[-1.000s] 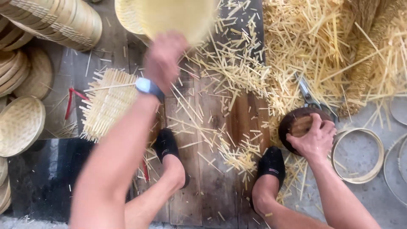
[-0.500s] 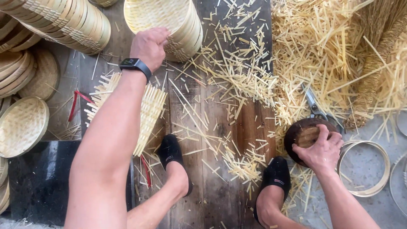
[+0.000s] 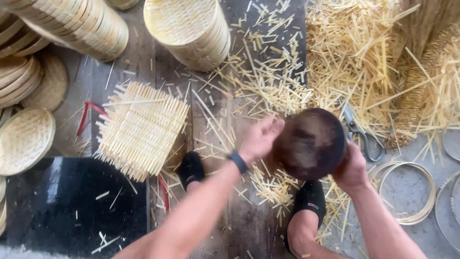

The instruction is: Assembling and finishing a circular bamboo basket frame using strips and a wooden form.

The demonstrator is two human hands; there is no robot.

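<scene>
A dark brown round block (image 3: 310,143), blurred by motion, is lifted above the wooden floor between my hands. My right hand (image 3: 352,169) grips its right lower edge. My left hand (image 3: 260,139), with a dark band on the wrist, touches its left side with fingers spread. A square woven mat of bamboo strips (image 3: 140,128) lies flat to the left. A stack of round woven baskets (image 3: 189,29) stands at the top centre. My two feet in black shoes (image 3: 191,168) rest on the floor below.
Loose bamboo strips (image 3: 354,57) lie heaped at the top right, with scissors (image 3: 360,131) beside the block. Bamboo hoops (image 3: 411,192) lie at the right. More basket stacks (image 3: 72,24) and single trays (image 3: 24,139) line the left. A black mat (image 3: 72,206) covers the lower left.
My left hand left the basket stack at the top and came down to the dark block. My right hand lifted the block off the floor toward the centre.
</scene>
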